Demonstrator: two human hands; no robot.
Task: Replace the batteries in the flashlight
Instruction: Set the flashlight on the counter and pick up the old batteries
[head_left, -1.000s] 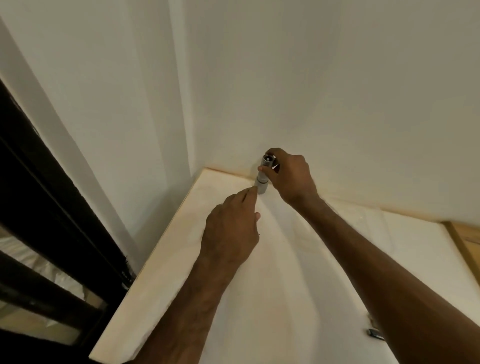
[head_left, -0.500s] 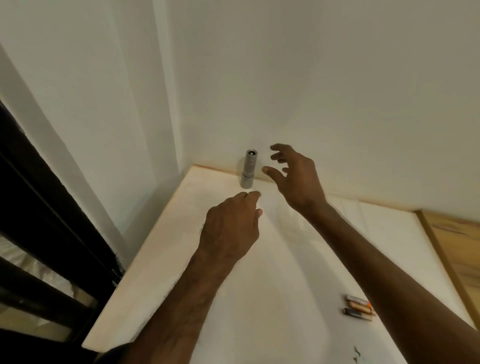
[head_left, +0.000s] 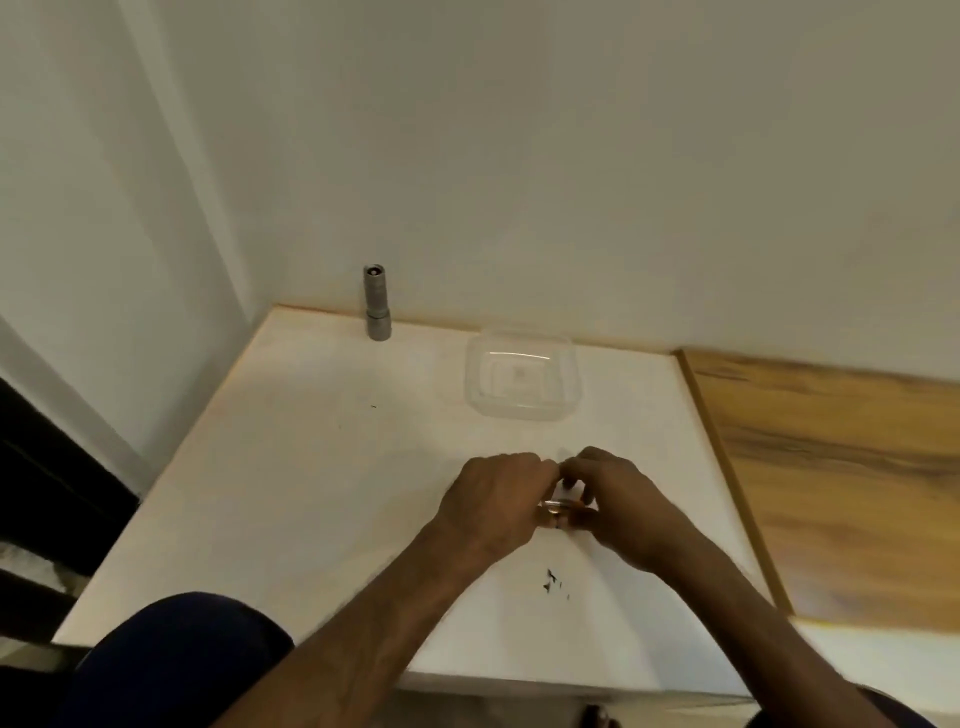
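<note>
A grey flashlight (head_left: 376, 304) stands upright, open end up, in the far left corner of the white table (head_left: 311, 467), against the wall. My left hand (head_left: 493, 504) and my right hand (head_left: 623, 504) meet fingertip to fingertip near the table's middle front, well away from the flashlight. Between them shows a small silvery cylinder with a dark end, seemingly the batteries (head_left: 557, 506). Both hands are closed around it, and most of it is hidden by the fingers.
A clear plastic container (head_left: 522, 413) sits near the back wall, right of the flashlight. A wood-grain surface (head_left: 831, 467) adjoins the table on the right. Small black marks (head_left: 550, 579) lie just in front of my hands. A dark frame (head_left: 41, 467) runs along the left.
My right hand let go of the upright flashlight. Both hands pulled back toward me to where the batteries lay and closed together there. The view tilted down, so the container came into sight.
</note>
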